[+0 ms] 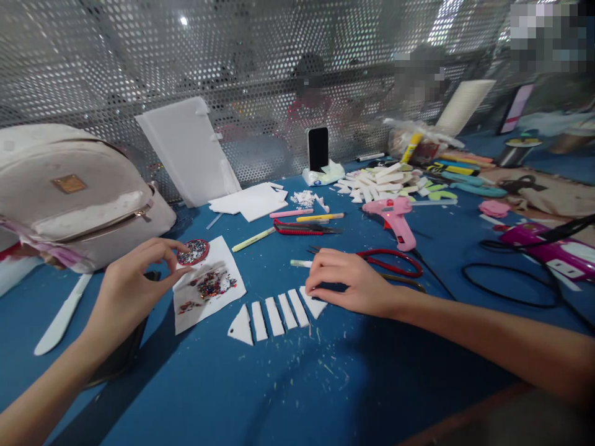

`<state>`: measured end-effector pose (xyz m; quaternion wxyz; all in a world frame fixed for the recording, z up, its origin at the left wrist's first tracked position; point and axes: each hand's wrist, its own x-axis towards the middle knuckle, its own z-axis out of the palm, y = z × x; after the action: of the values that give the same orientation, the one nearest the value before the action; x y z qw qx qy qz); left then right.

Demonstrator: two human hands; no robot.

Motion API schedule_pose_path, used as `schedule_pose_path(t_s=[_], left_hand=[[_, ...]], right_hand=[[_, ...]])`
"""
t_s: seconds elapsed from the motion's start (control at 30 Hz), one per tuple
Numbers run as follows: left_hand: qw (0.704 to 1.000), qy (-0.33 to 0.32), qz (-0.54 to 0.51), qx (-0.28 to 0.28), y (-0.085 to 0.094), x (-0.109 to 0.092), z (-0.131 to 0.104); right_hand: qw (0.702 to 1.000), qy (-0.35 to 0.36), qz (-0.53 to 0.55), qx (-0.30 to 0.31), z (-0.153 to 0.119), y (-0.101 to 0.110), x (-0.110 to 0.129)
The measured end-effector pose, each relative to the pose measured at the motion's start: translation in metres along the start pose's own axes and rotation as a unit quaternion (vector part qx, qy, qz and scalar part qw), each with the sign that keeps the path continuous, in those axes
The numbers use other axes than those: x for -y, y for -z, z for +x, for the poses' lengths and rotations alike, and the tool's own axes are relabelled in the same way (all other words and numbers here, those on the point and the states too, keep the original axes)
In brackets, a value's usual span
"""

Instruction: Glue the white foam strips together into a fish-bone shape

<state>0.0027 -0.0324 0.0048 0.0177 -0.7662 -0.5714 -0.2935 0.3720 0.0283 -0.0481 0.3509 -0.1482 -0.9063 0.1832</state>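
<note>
My left hand is closed at the rim of a small round red-rimmed dish, filled with tiny dark and coloured bits like beads or glitter. The dish is over the far corner of a white paper sheet, where more loose bits lie heaped. My right hand has its fingers curled, tips on a white triangular foam piece. Left of that piece, several white strips stand in a spaced row, ending in a pointed head piece with a dark eye dot. Together they form a fish shape.
Behind my right hand are red-handled scissors and a pink glue gun with its cord. Red snips, markers and piled foam offcuts lie farther back. A backpack and white plastic knife are at left.
</note>
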Motion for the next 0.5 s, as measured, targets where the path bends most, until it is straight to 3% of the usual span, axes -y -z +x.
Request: schedule_pose_path(t_s=[0.13, 0.27, 0.5], left_hand=[[1.0, -0.003, -0.008, -0.006, 0.0, -0.001, 0.002], [0.998, -0.057, -0.024, 0.022, -0.003, -0.005, 0.004], [0.98, -0.197, 0.023, 0.033, -0.021, -0.042, 0.005]], right_hand=[[1.0, -0.003, 0.003, 0.003, 0.0, 0.0, 0.001], [1.0, 0.0, 0.002, 0.003, 0.001, 0.001, 0.001], [1.0, -0.009, 0.001, 0.008, -0.001, 0.0, 0.0]])
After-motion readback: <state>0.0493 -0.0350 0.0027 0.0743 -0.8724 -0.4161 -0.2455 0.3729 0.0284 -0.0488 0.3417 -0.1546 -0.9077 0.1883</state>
